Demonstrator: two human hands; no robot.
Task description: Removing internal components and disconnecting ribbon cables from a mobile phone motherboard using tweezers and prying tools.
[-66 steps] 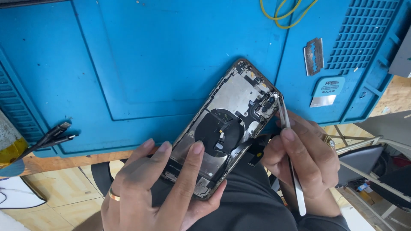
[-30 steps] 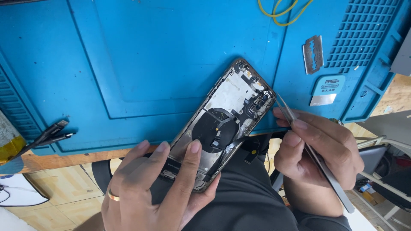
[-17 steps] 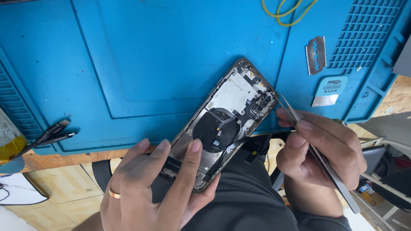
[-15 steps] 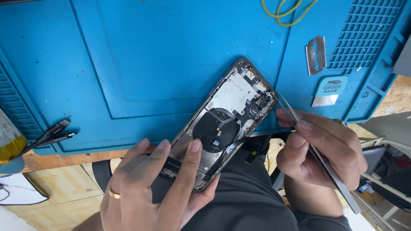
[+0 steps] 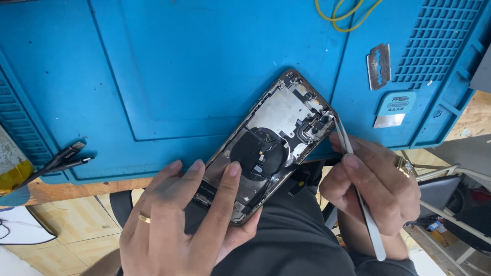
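Note:
An opened phone housing (image 5: pixel 266 145) with a round black coil and bare metal plates lies tilted over the front edge of the blue mat (image 5: pixel 169 66). My left hand (image 5: pixel 179 225), with a ring on one finger, grips its lower end, fingers laid over the inside. My right hand (image 5: pixel 373 184) holds metal tweezers (image 5: pixel 355 181); their tips touch small parts near the housing's upper right edge.
On the mat's right part lie a razor blade (image 5: pixel 379 65) and a small blue-and-silver pry tool (image 5: pixel 393 108). A yellow cable (image 5: pixel 345 15) loops at the top. Dark flex cables (image 5: pixel 61 158) rest at the mat's left edge. Beneath are my dark trousers and a wooden floor.
My right hand has turned the tweezers from beside the housing's right edge so the tips now point into its upper right corner. The left hand and housing stay almost still.

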